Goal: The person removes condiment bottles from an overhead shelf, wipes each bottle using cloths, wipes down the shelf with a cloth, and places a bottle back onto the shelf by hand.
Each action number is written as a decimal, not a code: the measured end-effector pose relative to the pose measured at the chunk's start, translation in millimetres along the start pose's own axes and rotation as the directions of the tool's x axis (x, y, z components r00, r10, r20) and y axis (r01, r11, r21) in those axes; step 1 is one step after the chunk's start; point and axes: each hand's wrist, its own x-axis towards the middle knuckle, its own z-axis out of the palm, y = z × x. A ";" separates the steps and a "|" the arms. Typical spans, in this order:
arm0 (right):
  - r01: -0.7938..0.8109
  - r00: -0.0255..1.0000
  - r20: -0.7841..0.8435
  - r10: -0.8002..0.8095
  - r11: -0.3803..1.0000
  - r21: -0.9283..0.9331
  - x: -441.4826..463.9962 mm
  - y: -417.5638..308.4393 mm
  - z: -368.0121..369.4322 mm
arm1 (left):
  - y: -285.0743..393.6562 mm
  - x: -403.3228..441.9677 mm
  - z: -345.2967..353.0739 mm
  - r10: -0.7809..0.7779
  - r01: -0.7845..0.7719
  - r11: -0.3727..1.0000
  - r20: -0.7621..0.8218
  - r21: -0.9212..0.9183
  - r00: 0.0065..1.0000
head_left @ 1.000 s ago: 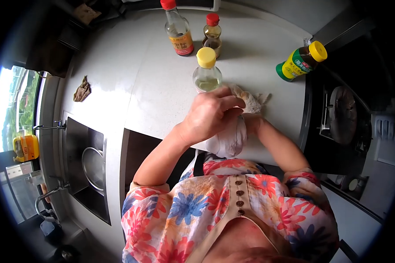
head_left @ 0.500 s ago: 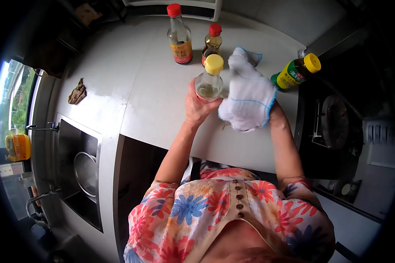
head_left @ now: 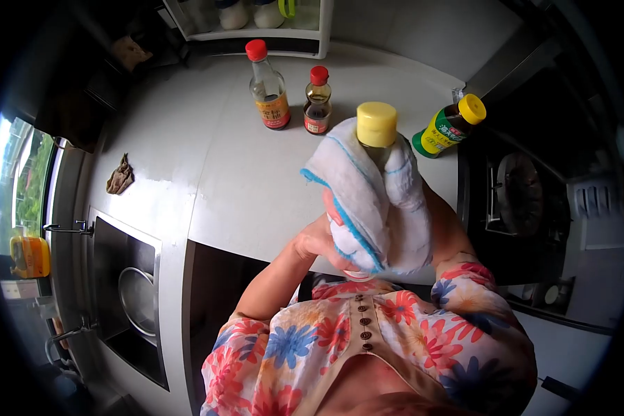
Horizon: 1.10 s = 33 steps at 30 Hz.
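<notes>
A clear bottle with a yellow cap (head_left: 377, 125) stands upright in front of my chest, most of its body wrapped by a white cloth (head_left: 367, 187) with blue edging. My left hand (head_left: 329, 239) is closed around the lower part of the bottle, with a flap of cloth hanging over its fingers. From the right, my right forearm (head_left: 451, 222) runs in under the cloth. That hand is covered by the cloth and presses it round the bottle's side; its fingers are hidden.
On the white counter (head_left: 222, 180) stand a tall red-capped sauce bottle (head_left: 272, 104), a smaller red-capped bottle (head_left: 317, 107) and a green-and-yellow bottle (head_left: 445, 132). A crumpled brown rag (head_left: 120, 175) lies at left. A sink (head_left: 121, 249) holds a metal bowl (head_left: 139, 299). A stove (head_left: 520, 194) is at right.
The bottle has come closer to my chest and to the right. The cloth, earlier beside it over my right hand, now wraps its body. My view has tilted up slightly.
</notes>
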 end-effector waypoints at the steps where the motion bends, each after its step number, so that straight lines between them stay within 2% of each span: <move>1: -0.019 1.000 -0.020 0.021 0.997 0.070 2.4 -5.7 -0.5 | 0.0 3.0 -0.2 0.011 -0.010 0.997 -0.016 0.083 1.000; 2: -0.037 0.998 -0.038 0.042 0.992 0.124 9.5 -13.7 -0.3 | 27.2 8.8 8.0 -0.016 0.037 0.986 -0.127 0.165 0.992; 3: -0.032 0.998 -0.057 0.037 0.995 0.092 16.7 -20.8 -3.1 | 34.9 14.9 6.9 0.020 0.028 0.977 -0.223 0.211 0.975; 4: 0.009 0.999 -0.049 -0.014 0.995 -0.099 26.0 -25.8 -2.3 | 42.5 20.9 5.8 0.056 0.029 0.966 -0.317 0.258 0.947; 5: 0.239 0.969 0.128 -0.212 0.656 -0.716 37.0 -28.8 -0.4 | 37.9 26.4 1.9 0.135 -0.024 0.960 -0.389 0.277 0.911; 6: 0.305 0.869 0.297 -0.396 -0.044 -0.951 48.1 -31.9 1.4 | 36.7 33.6 -3.3 0.213 -0.010 0.917 -0.468 0.399 0.858; 7: 0.155 0.869 0.091 -0.487 0.092 -0.984 56.2 -16.0 5.8 | 35.4 40.8 -8.6 0.287 0.033 0.861 -0.540 0.507 0.791; 8: 0.112 0.856 0.025 -0.517 0.139 -0.984 57.9 -6.4 6.5 | 35.8 46.8 -12.3 0.377 0.169 0.729 -0.595 0.663 0.710; 9: 0.073 0.838 -0.042 -0.544 0.188 -0.979 59.7 1.2 8.6 | 37.5 49.1 -14.0 0.340 0.343 0.682 -0.694 0.646 0.634; 10: 0.135 0.842 0.042 -0.538 0.135 -0.982 56.5 4.6 8.4 | 33.1 51.8 -18.1 0.369 0.424 0.615 -0.718 0.664 0.590; 11: 0.198 0.842 0.125 -0.525 0.084 -0.977 53.5 8.3 11.3 | 29.9 51.9 -21.1 0.406 0.441 0.580 -0.713 0.684 0.571; 12: -0.008 0.884 0.049 -0.466 -0.118 -0.993 53.6 20.2 16.9 | 28.9 51.2 -23.2 0.444 0.460 0.544 -0.705 0.702 0.553; 13: 0.044 0.878 -0.043 -0.477 0.170 -0.984 45.7 22.7 19.4 | 29.9 50.4 -24.0 0.430 0.449 0.555 -0.703 0.700 0.566; 14: 0.096 0.876 -0.136 -0.462 0.444 -0.891 36.8 23.5 23.6 | 32.9 49.4 -23.5 0.415 0.439 0.566 -0.701 0.698 0.580; 15: 0.000 0.951 -0.067 -0.301 0.218 -0.976 30.2 9.3 32.7 | 35.2 48.4 -23.1 0.401 0.429 0.578 -0.699 0.695 0.592; 16: -0.046 0.992 -0.042 -0.115 -0.037 -0.998 24.7 -11.8 41.9 | 36.5 47.3 -23.4 0.342 0.379 0.654 -0.703 0.654 0.623; 17: -0.039 0.995 -0.063 0.075 -0.295 -0.955 22.4 -24.9 46.2 | 37.5 46.5 -23.5 0.284 0.330 0.726 -0.700 0.603 0.655; 19: 0.032 0.999 0.034 -0.010 -0.151 -0.988 15.5 -6.6 23.7 | 39.9 44.8 -19.1 0.142 0.257 0.859 -0.690 0.442 0.710; 21: 0.286 0.912 0.218 -0.347 0.157 -0.945 14.4 6.8 -0.9 | 39.4 40.3 -17.8 0.056 0.150 0.941 -0.576 0.304 0.815; 22: 0.281 0.918 0.110 -0.382 0.429 -0.859 14.0 15.5 -9.4 | 39.7 38.1 -17.4 0.024 0.105 0.968 -0.506 0.226 0.862; 23: 0.273 0.924 -0.004 -0.384 0.663 -0.697 12.8 28.6 -18.4 | 40.7 36.9 -15.9 -0.028 0.093 0.988 -0.444 0.125 0.896; 26: 0.195 0.980 0.010 -0.201 0.937 -0.290 19.1 44.2 -39.7 | 50.1 38.4 -7.2 0.036 -0.022 0.998 -0.231 0.065 0.972; 27: 0.161 0.986 0.032 -0.161 0.911 -0.381 15.3 28.1 -39.6 | 53.6 39.1 -6.7 0.051 -0.037 0.996 -0.173 0.078 0.984; 30: 0.014 0.978 -0.194 -0.070 0.961 -0.278 17.3 28.5 -49.9 | 51.1 39.4 -8.0 -0.129 0.139 0.988 -0.135 0.073 0.982; 31: 0.077 0.932 -0.318 -0.175 0.951 -0.298 13.2 25.8 -50.8 | 50.1 40.7 -4.7 -0.113 0.136 0.984 -0.185 0.116 0.976; 32: 0.108 0.926 -0.275 -0.260 0.878 -0.466 9.8 7.9 -52.5 | 50.8 40.7 -2.8 -0.075 0.126 0.971 -0.242 0.202 0.967; 33: 0.161 0.923 -0.169 -0.345 0.747 -0.645 8.6 -14.8 -54.3 | 51.7 40.9 -0.6 -0.030 0.117 0.951 -0.295 0.285 0.955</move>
